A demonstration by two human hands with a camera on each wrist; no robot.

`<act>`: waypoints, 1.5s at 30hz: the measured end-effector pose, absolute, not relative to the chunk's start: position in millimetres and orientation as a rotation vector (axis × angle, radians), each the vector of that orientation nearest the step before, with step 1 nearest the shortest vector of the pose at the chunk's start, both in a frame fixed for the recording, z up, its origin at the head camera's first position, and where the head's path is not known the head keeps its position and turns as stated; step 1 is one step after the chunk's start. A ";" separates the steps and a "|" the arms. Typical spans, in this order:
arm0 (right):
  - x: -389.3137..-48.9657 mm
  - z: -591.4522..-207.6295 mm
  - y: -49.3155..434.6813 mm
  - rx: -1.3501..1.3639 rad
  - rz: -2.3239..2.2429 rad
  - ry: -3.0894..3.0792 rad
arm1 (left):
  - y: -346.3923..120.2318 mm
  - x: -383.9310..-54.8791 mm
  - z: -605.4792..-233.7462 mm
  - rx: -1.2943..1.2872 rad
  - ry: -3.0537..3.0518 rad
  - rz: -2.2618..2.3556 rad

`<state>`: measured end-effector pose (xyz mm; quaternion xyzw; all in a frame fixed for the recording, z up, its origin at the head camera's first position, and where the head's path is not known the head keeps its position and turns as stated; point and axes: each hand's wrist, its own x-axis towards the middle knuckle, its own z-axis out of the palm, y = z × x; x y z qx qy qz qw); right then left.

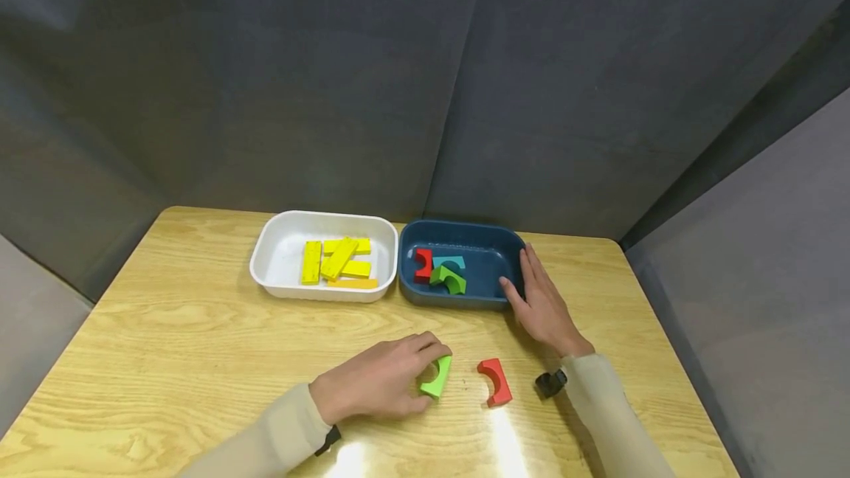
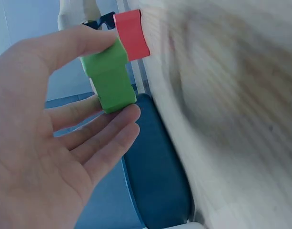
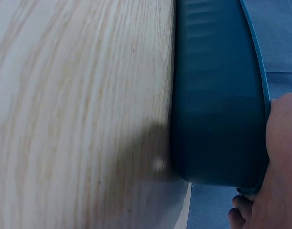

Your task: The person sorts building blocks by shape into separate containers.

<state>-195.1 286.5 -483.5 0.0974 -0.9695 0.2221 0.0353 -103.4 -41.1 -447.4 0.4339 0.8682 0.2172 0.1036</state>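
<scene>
My left hand (image 1: 381, 378) pinches a bright green arch block (image 1: 438, 382) between thumb and fingertips, low over the table. The left wrist view shows the green block (image 2: 112, 81) from its end, held against the fingertips. To its right a red arch block (image 1: 496, 383) lies on the table. My right hand (image 1: 546, 312) holds the right end of a dark blue bin (image 1: 458, 301), thumb over the rim and fingers along the outside. Inside that bin lie a red arch block (image 1: 422, 265), a teal arch block (image 1: 449, 262) and a green arch block (image 1: 449, 280).
A white bin (image 1: 325, 293) with several yellow rectangular blocks (image 1: 340, 257) stands directly left of the blue bin. Both bins sit near the back edge of the wooden table (image 1: 199, 345). Grey curtains (image 1: 319, 94) hang behind and at the sides.
</scene>
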 end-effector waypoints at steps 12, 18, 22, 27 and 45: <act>-196.1 -484.1 288.2 0.296 0.686 -2.985 | -42.5 -115.9 -438.0 1.296 2.614 0.629; -196.2 -484.9 287.8 0.292 0.686 -2.995 | -43.1 -122.5 -435.8 1.290 2.626 0.632; -194.9 -483.6 286.8 0.290 0.685 -2.993 | -42.8 -128.0 -433.7 1.292 2.634 0.649; -194.0 -483.6 286.0 0.281 0.687 -2.992 | -40.7 -137.1 -431.0 1.296 2.644 0.686; -195.9 -486.0 286.6 0.275 0.706 -2.991 | -15.8 -176.4 -418.6 1.211 2.752 0.734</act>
